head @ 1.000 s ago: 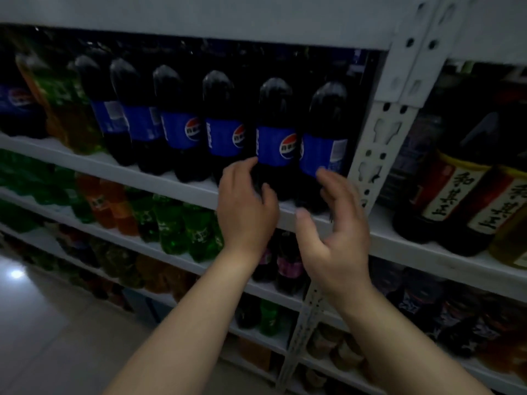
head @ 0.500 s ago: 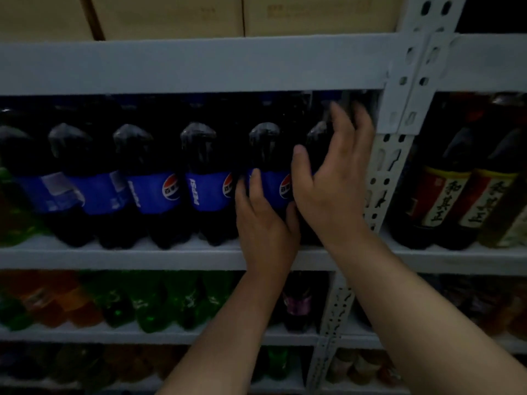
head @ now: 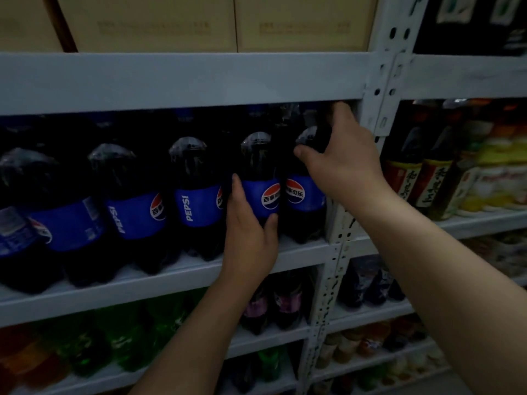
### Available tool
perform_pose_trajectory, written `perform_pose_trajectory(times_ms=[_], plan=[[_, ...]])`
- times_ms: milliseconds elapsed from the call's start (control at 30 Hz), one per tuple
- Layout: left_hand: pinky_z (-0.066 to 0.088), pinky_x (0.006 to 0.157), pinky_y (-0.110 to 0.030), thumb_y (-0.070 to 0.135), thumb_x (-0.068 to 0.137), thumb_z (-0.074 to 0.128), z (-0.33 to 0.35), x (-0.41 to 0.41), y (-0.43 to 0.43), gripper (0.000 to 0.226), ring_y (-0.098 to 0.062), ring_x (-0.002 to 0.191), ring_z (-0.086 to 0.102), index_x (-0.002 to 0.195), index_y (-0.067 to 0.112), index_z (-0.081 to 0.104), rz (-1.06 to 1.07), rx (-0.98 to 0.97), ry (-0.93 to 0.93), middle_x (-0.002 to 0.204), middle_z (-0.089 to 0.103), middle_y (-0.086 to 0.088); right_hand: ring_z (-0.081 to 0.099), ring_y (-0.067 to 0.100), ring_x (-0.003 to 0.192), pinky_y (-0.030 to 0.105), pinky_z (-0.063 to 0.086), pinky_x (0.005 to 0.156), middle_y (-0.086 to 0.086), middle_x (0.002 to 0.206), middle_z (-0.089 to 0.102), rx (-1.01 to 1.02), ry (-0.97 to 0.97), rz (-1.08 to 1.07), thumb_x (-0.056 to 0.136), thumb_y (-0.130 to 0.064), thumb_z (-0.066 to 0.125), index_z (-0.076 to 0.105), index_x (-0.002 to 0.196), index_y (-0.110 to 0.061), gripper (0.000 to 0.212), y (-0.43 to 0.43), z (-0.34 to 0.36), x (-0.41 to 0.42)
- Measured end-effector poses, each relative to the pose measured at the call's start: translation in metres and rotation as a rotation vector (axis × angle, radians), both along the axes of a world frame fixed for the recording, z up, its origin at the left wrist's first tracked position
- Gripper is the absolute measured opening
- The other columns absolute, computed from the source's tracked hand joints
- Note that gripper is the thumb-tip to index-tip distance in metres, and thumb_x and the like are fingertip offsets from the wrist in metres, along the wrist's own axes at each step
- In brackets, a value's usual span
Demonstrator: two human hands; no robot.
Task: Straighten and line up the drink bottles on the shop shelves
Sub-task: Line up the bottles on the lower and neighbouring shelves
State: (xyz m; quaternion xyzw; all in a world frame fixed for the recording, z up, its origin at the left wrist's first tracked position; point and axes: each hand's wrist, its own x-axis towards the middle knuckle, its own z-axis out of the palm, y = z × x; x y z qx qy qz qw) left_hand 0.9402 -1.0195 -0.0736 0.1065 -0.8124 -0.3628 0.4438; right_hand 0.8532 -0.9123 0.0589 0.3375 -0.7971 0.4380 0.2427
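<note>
A row of dark cola bottles with blue labels stands on a white shelf (head: 159, 283). My left hand (head: 251, 232) grips the lower body of the second bottle from the right (head: 261, 169), thumb on one side and fingers on the other. My right hand (head: 342, 155) wraps around the shoulder and neck of the rightmost bottle (head: 302, 195), which stands beside the upright post (head: 379, 89). Both logos face forward. Bottles further left (head: 196, 201) show their labels turned at different angles.
Cardboard boxes (head: 154, 21) sit on the shelf above. Brown bottles with red labels (head: 407, 178) fill the bay to the right. Green and orange soda bottles (head: 125, 337) line the lower shelves, with dark small bottles (head: 271, 303) beneath my left forearm.
The view has tilted upward. My right hand climbed from the rightmost bottle's label to its shoulder and neck. My left hand keeps hold of the neighbouring bottle, whose logo now faces front.
</note>
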Motion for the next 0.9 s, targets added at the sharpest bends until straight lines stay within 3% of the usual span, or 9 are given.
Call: perform_pose_trajectory(times_ms=[100,167,300,367,433,667,767,833,900], plan=[[0.016,0.111,-0.024,0.031,0.090,0.062,-0.002,0.003,0.017,0.093,-0.014,0.142,0.013,0.150,0.031,-0.009,0.168,0.006,-0.017,0.156,0.009,0.002,0.049,0.009,0.095,0.020,0.038,0.075,-0.009,0.103,0.051,0.056,-0.106,0.049,0.083,-0.021,0.066,0.045,0.111,-0.021,0.035,0.000,0.003,-0.004],[0.026,0.110,-0.031,0.034,0.087,0.065,-0.006,0.002,0.026,0.091,-0.019,0.142,0.018,0.151,0.027,0.001,0.241,0.005,0.005,0.155,0.010,-0.001,0.052,0.018,0.108,0.026,0.041,0.084,-0.002,0.116,0.054,0.061,-0.158,0.095,0.081,-0.024,0.064,0.044,0.119,-0.021,0.042,-0.003,0.001,-0.005],[0.032,0.104,-0.033,0.035,0.081,0.073,-0.014,-0.001,0.032,0.095,-0.026,0.136,0.029,0.151,0.024,0.010,0.411,-0.091,-0.014,0.151,0.023,-0.010,0.044,0.019,0.119,0.017,0.027,0.087,0.006,0.129,0.048,0.003,-0.096,0.062,0.075,-0.046,0.072,0.041,0.130,-0.017,0.069,-0.009,-0.010,0.001],[0.040,0.098,-0.040,0.037,0.078,0.076,-0.017,-0.002,0.030,0.102,-0.031,0.132,0.034,0.151,0.023,0.007,0.464,-0.129,-0.068,0.148,0.029,-0.015,0.045,0.019,0.114,0.009,0.021,0.076,0.007,0.125,0.050,-0.020,-0.036,0.034,0.075,-0.043,0.073,0.044,0.127,-0.016,0.066,-0.009,-0.011,0.000],[0.045,0.094,-0.043,0.037,0.077,0.076,-0.018,-0.001,0.029,0.103,-0.034,0.129,0.038,0.151,0.022,0.007,0.484,-0.180,-0.093,0.146,0.033,-0.019,0.047,0.019,0.113,0.010,0.022,0.076,0.006,0.123,0.052,-0.008,-0.029,0.036,0.077,-0.038,0.073,0.045,0.128,-0.017,0.062,-0.008,-0.008,-0.003],[0.028,0.107,-0.027,0.035,0.091,0.059,-0.016,0.006,0.020,0.095,-0.020,0.142,0.022,0.143,0.030,-0.021,0.312,-0.124,-0.164,0.159,0.008,-0.003,0.049,0.015,0.102,0.029,0.039,0.082,-0.001,0.122,0.055,0.151,-0.270,0.144,0.087,-0.027,0.062,0.046,0.124,-0.023,0.040,0.003,0.015,-0.009],[0.051,0.082,-0.034,0.046,0.090,0.056,-0.010,0.009,0.024,0.099,-0.025,0.125,0.048,0.148,0.019,-0.021,0.460,-0.212,-0.314,0.157,0.017,-0.008,0.052,0.029,0.112,0.035,0.043,0.086,0.008,0.125,0.053,0.234,-0.155,0.034,0.089,-0.034,0.055,0.044,0.125,-0.018,0.041,0.001,0.014,-0.006],[0.047,0.060,-0.031,0.055,0.084,0.060,-0.004,0.011,0.029,0.105,-0.026,0.100,0.062,0.149,0.016,-0.013,0.555,-0.255,-0.406,0.149,0.033,-0.012,0.050,0.033,0.115,0.041,0.045,0.091,0.010,0.128,0.049,0.241,-0.048,-0.036,0.083,-0.047,0.060,0.042,0.128,-0.015,0.058,0.000,0.007,-0.001],[0.036,0.052,-0.027,0.062,0.078,0.062,0.000,0.012,0.028,0.112,-0.024,0.086,0.064,0.149,0.013,-0.010,0.616,-0.295,-0.472,0.141,0.039,-0.012,0.051,0.032,0.113,0.042,0.047,0.089,0.011,0.126,0.049,0.222,0.029,-0.078,0.077,-0.054,0.066,0.040,0.129,-0.013,0.070,0.000,0.001,0.002]])
